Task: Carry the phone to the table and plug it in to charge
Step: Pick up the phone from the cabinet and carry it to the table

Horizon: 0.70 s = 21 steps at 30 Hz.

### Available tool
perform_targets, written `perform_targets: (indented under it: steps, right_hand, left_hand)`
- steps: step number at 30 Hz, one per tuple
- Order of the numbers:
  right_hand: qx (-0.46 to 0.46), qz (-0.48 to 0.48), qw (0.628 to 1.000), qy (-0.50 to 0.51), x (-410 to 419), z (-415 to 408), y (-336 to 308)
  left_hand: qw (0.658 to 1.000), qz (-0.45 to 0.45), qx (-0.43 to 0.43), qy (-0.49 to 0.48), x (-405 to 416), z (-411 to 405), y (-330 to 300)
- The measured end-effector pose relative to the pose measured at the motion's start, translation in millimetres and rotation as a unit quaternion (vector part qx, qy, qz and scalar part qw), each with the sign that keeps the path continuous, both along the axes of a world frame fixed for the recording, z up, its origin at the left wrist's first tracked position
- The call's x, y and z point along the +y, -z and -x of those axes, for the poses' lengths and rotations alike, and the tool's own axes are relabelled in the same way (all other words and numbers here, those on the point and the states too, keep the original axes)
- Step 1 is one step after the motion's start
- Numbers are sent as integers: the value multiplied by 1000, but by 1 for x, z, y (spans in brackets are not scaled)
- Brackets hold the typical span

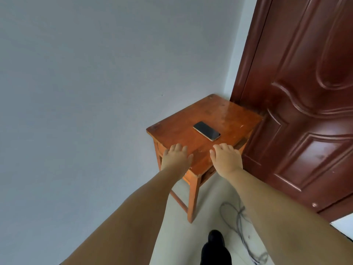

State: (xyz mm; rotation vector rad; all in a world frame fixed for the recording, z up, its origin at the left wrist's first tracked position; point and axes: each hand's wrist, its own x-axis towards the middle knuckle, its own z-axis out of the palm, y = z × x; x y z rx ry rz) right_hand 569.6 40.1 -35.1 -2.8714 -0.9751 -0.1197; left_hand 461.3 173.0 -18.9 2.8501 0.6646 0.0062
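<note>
A black phone (pixel 206 131) with a gold rim lies face up, screen dark, in the middle of a small orange-brown wooden table (pixel 175 131). My left hand (pixel 176 156) is stretched out palm down over the table's near left edge, fingers apart, holding nothing. My right hand (pixel 226 159) reaches palm down over the near right edge, a short way in front of the phone and not touching it. Both hands are empty.
The table stands in a corner between a pale grey wall (pixel 86 83) and a dark red panelled door (pixel 305 102) at the right. A grey cable (pixel 242 224) lies looped on the light floor below the table. My dark shoe (pixel 215 245) is at the bottom.
</note>
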Motion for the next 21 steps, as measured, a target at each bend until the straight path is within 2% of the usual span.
perform_targets:
  steps: [5,11,15,21]
  right_hand:
    - [36,25,997,-58,34,-117,29]
    - [76,50,991,-101,76,-213,58]
    - [124,60,985,-108,107,-244,87]
    - [160,68,984,-39,130,-261,122]
  left_hand:
    - [996,42,6,-83,21,-102,40]
    - [987,68,11,-146,40,-179,80]
    - [979,86,34,-179,55,-208,115]
    - [978,71,72,-180,57,-235,163]
